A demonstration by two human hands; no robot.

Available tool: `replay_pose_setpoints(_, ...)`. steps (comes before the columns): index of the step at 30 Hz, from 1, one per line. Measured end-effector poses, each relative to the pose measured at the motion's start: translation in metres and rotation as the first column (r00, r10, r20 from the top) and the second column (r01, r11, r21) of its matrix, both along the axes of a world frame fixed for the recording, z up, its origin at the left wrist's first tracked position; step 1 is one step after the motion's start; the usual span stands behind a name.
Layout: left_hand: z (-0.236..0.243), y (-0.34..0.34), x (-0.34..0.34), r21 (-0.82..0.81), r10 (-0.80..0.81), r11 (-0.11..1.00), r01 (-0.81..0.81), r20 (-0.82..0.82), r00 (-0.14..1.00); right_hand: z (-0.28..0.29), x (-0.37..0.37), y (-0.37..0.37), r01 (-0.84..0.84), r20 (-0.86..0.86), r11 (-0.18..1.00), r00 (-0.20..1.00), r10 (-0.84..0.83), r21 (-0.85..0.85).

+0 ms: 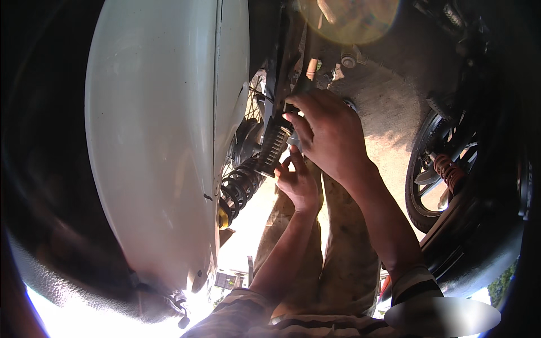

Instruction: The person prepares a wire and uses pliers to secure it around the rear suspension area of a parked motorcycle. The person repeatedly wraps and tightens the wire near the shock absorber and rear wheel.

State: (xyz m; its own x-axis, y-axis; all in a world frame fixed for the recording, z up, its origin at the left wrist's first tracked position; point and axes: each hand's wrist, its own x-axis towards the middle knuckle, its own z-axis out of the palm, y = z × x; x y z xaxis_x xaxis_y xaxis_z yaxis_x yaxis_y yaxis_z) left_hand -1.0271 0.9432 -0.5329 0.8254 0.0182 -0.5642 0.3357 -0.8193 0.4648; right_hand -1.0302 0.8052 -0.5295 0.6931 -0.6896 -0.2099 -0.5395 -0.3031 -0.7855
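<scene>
A ribbed dark metal part (273, 149), its kind unclear, sits beside the motorcycle's white body panel (158, 124), just above a black coil-spring shock absorber (239, 186). My right hand (332, 129) is closed at the upper end of the ribbed part, thumb and forefinger bent toward each other. Whatever lies between them is too dark to make out. Lower down, my left hand (298, 183) has its fingers pinched together close to the part's lower end. What it grips, if anything, is hidden by the fingers.
Wheel spokes (253, 93) show behind the ribbed part. To the right stands another motorcycle with a black wheel (422, 174) and a reddish shock-absorber spring (448, 169). My trouser legs (349, 242) are below my hands. Small objects lie on the sunlit ground (389, 107) ahead.
</scene>
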Motion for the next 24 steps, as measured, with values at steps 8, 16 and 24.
replay_pose_setpoints(8, -0.011, 0.001, -0.01, -0.085, -0.095, 0.992, 0.094, -0.007, 0.995, -0.043, 0.065, -0.03, -0.529, 0.059, 0.779, 0.814, 0.578, -0.338)
replay_pose_setpoints(16, -0.014, -0.009, -0.01, -0.002, -0.013, 1.0, 0.013, -0.187, 0.982, -0.069, 0.089, -0.031, -0.767, -0.191, 0.611, 0.641, 0.743, -0.197)
replay_pose_setpoints(24, -0.034, -0.013, -0.03, -0.324, 0.39, 0.741, -0.588, -0.506, 0.77, -0.079, 0.082, -0.042, -0.804, -0.144, 0.511, 0.569, 0.81, -0.306)
